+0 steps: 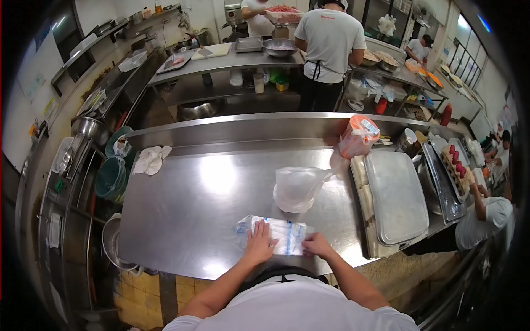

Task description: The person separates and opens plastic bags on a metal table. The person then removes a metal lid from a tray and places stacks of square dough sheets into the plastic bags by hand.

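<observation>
On the tabletop, the flattened left hand steadies a packet the right hand pinches; tugging might tear it.

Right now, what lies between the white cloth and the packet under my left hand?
In the head view, only bare tabletop separates the cloth from the plastic packet.

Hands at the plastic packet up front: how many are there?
2. The left hand lies on the left part of the plastic packet; the right hand is curled at its right end. None seem hidden.
</observation>
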{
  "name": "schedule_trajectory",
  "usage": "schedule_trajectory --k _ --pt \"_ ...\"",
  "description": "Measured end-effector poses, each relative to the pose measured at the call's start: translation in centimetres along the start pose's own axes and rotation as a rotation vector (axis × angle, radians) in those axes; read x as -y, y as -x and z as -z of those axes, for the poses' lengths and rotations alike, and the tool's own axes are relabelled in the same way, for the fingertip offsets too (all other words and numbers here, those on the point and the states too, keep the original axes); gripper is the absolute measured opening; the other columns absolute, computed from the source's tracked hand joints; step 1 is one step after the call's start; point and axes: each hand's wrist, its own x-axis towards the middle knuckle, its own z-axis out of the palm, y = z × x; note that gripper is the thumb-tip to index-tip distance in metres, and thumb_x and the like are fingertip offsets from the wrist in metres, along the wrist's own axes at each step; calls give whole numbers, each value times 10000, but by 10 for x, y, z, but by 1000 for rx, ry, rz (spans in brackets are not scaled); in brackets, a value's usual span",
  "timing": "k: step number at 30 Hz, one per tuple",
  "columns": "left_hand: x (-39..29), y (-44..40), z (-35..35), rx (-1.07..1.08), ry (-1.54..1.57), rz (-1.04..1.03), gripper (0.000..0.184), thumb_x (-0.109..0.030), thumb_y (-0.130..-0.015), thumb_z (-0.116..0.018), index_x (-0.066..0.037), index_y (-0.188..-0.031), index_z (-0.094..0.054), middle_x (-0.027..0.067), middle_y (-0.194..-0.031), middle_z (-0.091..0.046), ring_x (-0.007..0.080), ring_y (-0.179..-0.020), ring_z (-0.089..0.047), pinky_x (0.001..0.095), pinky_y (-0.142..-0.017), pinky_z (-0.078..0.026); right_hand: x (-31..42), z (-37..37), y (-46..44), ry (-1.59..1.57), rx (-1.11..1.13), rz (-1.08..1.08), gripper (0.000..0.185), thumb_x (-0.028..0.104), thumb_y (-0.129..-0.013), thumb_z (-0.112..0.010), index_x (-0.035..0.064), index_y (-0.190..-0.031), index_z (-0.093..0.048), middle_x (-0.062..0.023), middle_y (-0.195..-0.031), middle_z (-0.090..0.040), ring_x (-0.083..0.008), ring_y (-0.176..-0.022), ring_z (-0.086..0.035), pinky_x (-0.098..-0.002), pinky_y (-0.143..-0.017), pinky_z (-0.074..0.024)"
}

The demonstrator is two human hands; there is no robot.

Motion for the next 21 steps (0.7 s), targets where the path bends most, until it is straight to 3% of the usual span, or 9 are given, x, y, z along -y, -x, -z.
schedule_trajectory --k 1,4,7,10,13,15,17,20,21 --pt "6 3 -1 11 5 -24 732 -382 -974 -546 34 -1522 -297 241 -1625 -207 382 -1525 -158 561 -1209 -168 -3 7 1 -73 69 -1 169 142 -846 -695 -20 -803 -680 -83 -653 -651 -194 -563 -652 -330 -468 -518" --pt "19 11 -1 28 14 -70 726 -377 -989 -510 30 -1538 -263 223 -1642 -171 363 -1536 -125 570 -1211 -153 31 8 40 -11 -94 -37 141 108 -872 -661 -21 -820 -684 -79 -649 -638 -191 -542 -628 -342 -464 -501" --pt "16 11 -5 6 4 -81 722 -369 -993 -501 32 -1540 -254 216 -1648 -156 354 -1540 -114 573 -1212 -148 9 4 22 91 -341 28 146 110 -892 -649 -20 -837 -687 -80 -666 -639 -182 -524 -606 -328 -458 -490" --pt "19 13 -6 -16 -30 -97 730 -384 -990 -502 36 -1535 -261 219 -1643 -169 356 -1538 -123 572 -1212 -151 -16 32 -3 60 -674 359 176 141 -903 -657 -23 -853 -693 -75 -649 -637 -159 -519 -591 -319 -461 -473" --pt "14 11 -4 9 -45 -62 753 -417 -975 -533 41 -1522 -291 225 -1625 -225 363 -1524 -173 563 -1209 -173 32 55 39 -337 -609 341 279 225 -877 -709 -43 -798 -702 -93 -587 -619 -170 -567 -623 -350 -510 -475" --pt "-11 8 21 98 -55 32 778 -425 -952 -593 46 -1508 -319 230 -1602 -283 372 -1500 -246 532 -1207 -214 70 59 78 -51 -586 316 246 188 -886 -706 -43 -803 -702 -87 -624 -633 -147 -577 -603 -338 -524 -469" --pt "-43 7 49 11 255 -110 798 -386 -906 -684 24 -1502 -347 230 -1575 -337 364 -1477 -304 473 -1194 -267 100 50 112 193 -505 388 208 146 -908 -691 -34 -804 -696 -54 -645 -628 -110 -587 -557 -302 -557 -467" --pt "-92 8 86 -77 620 -357 720 -297 -862 -772 -14 -1445 -459 213 -1459 -490 317 -1357 -465 377 -1116 -375 119 21 132 107 -290 653 234 170 -928 -677 -28 -804 -692 -37 -621 -616 -102 -588 -528 -304 -553 -451" --pt "-100 7 91 -99 725 -447 676 -262 -851 -794 -27 -1418 -509 204 -1408 -554 296 -1302 -531 344 -1080 -416 129 12 141 50 -254 643 245 190 -930 -676 -28 -819 -692 -55 -605 -604 -116 -576 -521 -316 -549 -445"
